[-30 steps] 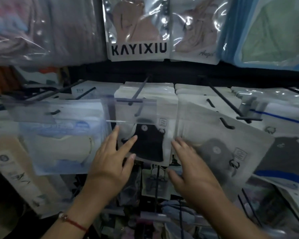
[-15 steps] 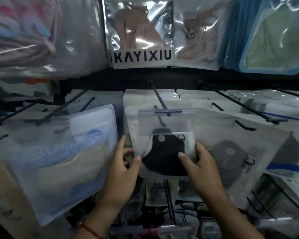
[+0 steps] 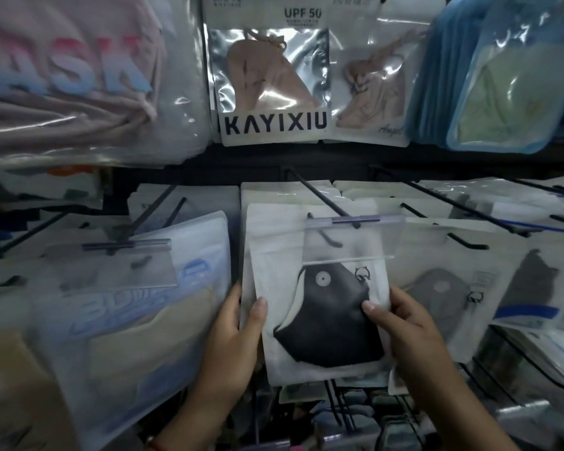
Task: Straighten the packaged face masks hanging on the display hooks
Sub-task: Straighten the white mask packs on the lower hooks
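Both hands are on the black-mask pack (image 3: 323, 320), front of its hook (image 3: 319, 198) in the middle of the lower row. Left hand (image 3: 232, 349) grips the pack's left edge, thumb on the front, fingers behind. Right hand (image 3: 411, 333) pinches the right edge the same way, thumb on the black mask showing through the white pouch. A clear price tag (image 3: 352, 242) hangs off the hook tip, covering the pack's top half. More white packs are stacked behind it on the same hook. Just right of the pack hangs a grey-mask pack (image 3: 443, 294), tilted. Left of it, a blue-lettered pouch (image 3: 137, 320) with a beige mask, also tilted. Above the pack, the KAYIXIU pack (image 3: 274, 92) holds a pink mask; right of that, blue-edged pouches (image 3: 502, 79) with green masks.
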Demonstrator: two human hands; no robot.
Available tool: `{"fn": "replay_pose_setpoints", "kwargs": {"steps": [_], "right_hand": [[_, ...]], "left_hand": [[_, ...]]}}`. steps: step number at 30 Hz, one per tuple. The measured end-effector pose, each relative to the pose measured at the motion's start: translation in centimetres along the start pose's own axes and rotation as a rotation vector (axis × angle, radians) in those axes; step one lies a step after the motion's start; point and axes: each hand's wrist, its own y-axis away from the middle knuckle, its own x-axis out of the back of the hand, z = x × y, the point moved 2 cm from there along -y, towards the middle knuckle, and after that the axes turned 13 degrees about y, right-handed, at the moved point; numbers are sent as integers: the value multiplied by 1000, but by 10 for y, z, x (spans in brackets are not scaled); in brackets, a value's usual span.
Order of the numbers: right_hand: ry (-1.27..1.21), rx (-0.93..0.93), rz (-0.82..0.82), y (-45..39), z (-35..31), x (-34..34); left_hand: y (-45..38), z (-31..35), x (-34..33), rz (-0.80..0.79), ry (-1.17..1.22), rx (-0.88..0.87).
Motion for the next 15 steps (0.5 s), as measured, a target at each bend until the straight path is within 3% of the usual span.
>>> {"fn": "replay_pose_setpoints", "kwargs": {"steps": [3,15], "right_hand": [[-8,-33,-1,1,1,4],[57,-80,-94,23,-11,8]], "left_hand": [[5,6,-1,54,94,4],[31,15,16,24,-22,-97]]}}
